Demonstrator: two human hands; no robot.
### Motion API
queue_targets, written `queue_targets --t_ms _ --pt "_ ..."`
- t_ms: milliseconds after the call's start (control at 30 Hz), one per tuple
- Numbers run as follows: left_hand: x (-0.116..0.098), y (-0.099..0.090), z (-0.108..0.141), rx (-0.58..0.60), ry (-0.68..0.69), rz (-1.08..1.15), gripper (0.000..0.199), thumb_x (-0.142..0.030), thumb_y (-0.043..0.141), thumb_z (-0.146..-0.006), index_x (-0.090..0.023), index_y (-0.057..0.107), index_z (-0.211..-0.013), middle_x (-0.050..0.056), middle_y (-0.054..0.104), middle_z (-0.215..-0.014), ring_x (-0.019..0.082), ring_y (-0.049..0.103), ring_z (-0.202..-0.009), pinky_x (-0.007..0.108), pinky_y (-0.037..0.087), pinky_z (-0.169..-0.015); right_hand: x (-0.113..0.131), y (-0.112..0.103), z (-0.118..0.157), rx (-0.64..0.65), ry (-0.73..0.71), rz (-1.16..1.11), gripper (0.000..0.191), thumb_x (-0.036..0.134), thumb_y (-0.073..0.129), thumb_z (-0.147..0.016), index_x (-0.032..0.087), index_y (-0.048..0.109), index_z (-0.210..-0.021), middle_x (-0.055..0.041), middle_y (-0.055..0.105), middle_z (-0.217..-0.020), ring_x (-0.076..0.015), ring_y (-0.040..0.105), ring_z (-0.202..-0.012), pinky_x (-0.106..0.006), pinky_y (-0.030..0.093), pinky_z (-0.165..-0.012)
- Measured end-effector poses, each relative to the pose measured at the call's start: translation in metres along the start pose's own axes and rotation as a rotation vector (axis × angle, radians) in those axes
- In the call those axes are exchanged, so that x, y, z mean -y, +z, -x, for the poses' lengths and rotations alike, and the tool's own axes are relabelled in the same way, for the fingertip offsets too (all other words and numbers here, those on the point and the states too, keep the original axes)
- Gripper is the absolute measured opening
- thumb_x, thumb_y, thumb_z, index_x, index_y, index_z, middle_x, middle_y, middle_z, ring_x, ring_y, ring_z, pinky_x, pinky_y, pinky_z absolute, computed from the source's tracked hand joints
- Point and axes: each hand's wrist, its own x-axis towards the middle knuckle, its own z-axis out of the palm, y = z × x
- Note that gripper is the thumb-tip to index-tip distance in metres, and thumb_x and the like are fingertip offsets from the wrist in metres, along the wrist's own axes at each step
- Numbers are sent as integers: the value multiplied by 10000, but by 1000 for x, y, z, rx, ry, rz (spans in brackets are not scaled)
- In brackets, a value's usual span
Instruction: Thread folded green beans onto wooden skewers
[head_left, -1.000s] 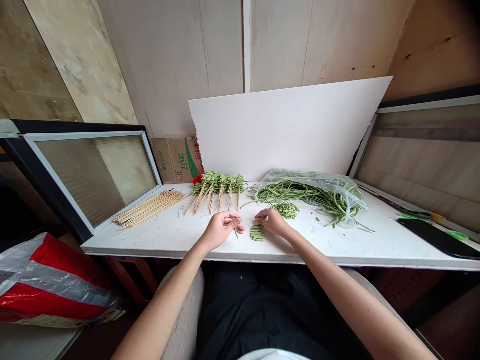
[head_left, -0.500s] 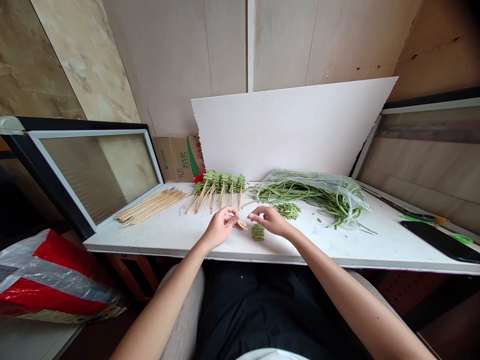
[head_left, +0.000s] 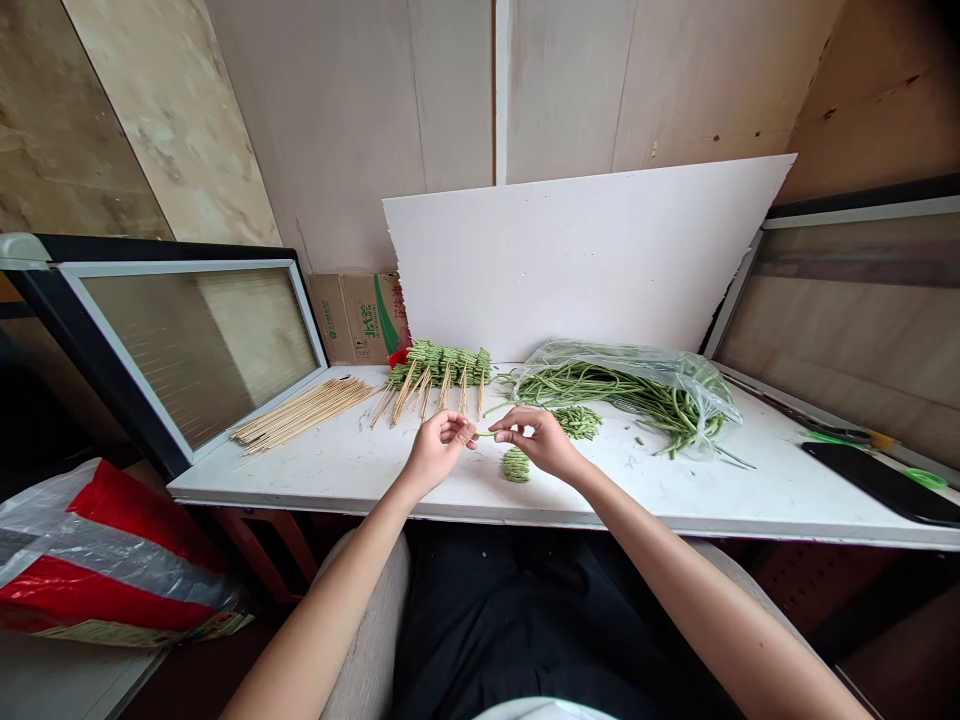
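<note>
A short green bean piece point(head_left: 486, 433) spans the gap between my two hands. My left hand point(head_left: 442, 447) pinches its left end, and my right hand point(head_left: 537, 440) has its fingertips closed on the right end. Below my right hand, a small row of cut bean pieces point(head_left: 516, 464) lies on the white table point(head_left: 330, 475). Just behind that hand is a heap of cut pieces point(head_left: 577, 422). Skewered bean bundles point(head_left: 442, 365) rest at the back, their sticks pointing toward me.
Bare bamboo skewers point(head_left: 300, 413) lie at the left. Long beans in a clear plastic bag point(head_left: 637, 385) sit at the back right. A black phone point(head_left: 881, 482) and scissors point(head_left: 840, 430) are at the far right. A white board point(head_left: 585, 260) stands behind.
My right hand has moved slightly left and closed on the bean piece. The piece, which slanted down from my left hand, is now nearly level between both hands.
</note>
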Motion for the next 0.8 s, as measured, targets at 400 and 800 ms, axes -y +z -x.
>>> queue_targets --t_ms 400,800 --pt "-5 8 8 12 174 -359 180 -349 839 -831 -211 789 -934 69 803 -937 248 740 -885 377 555 -878 4 8 3 -32 -50 51 297 530 751 -902 242 821 -878 -87 761 -827 -233 625 -842 -332 469 -694" --pt "-4 9 8 60 192 -342 139 -305 789 -880 -213 808 -982 61 811 -925 236 746 -851 349 560 -824 4 9 3 -54 -42 31 274 494 750 -910 231 767 -834 -79 747 -843 -232 607 -856 -339 463 -707"
